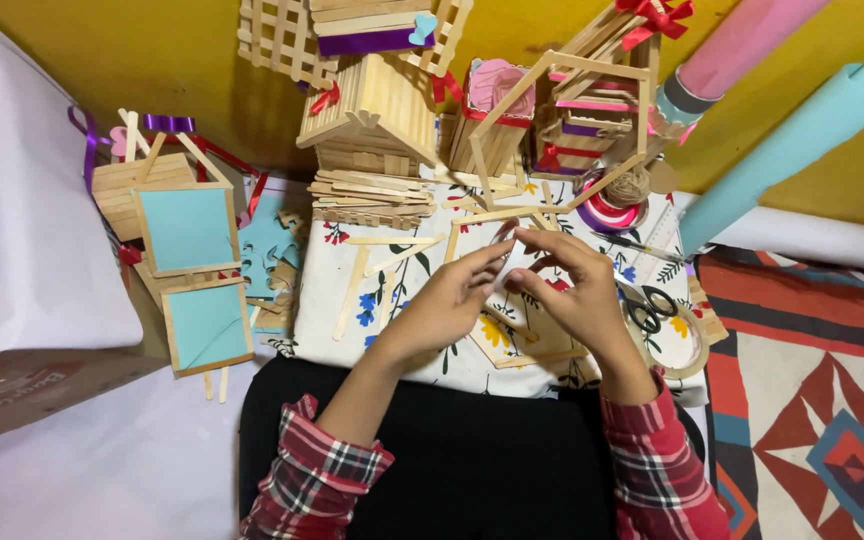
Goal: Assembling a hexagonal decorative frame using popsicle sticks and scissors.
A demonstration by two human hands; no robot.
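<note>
— How are the arms set?
— Both forearms in red plaid sleeves reach forward and converge.
— And the hands?
— The left hand [442,300] and right hand [577,290] meet fingertip to fingertip, fingers curled, thumbs and forefingers pinched together.

Pale matt wooden sticks form the little house [372,115]; glossy purple ribbon [169,123]; floral cloth [392,300].

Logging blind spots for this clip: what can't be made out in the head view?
- Small pale piece pinched between left hand and right hand: fingers cover it.
- Wooden frame beneath: hands hide its middle.
- Pink paper roll: cut off by top edge.
</note>
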